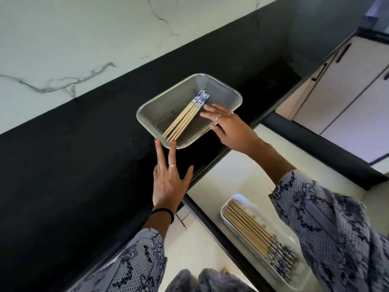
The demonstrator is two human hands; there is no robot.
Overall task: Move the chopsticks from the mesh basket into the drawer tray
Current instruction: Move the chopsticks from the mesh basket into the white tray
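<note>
A metal mesh basket (151, 110) sits on the black counter near its front edge. Several wooden chopsticks (183, 119) with blue-and-white patterned ends lie side by side in it. My left hand (168, 182) lies flat on the counter, two straight fingers touching the basket's near corner. My right hand (227, 127) hovers open over the basket's right side, its fingertips close to the chopsticks' patterned ends and holding nothing. Below, in the open drawer, a white tray (233, 199) holds several more chopsticks (252, 230) of the same kind.
The black counter (73, 175) runs along a white marbled wall (73, 49). The open drawer (242, 169) has a pale floor and a dark front rim. Pale cabinets with dark handles (343, 51) stand at the right.
</note>
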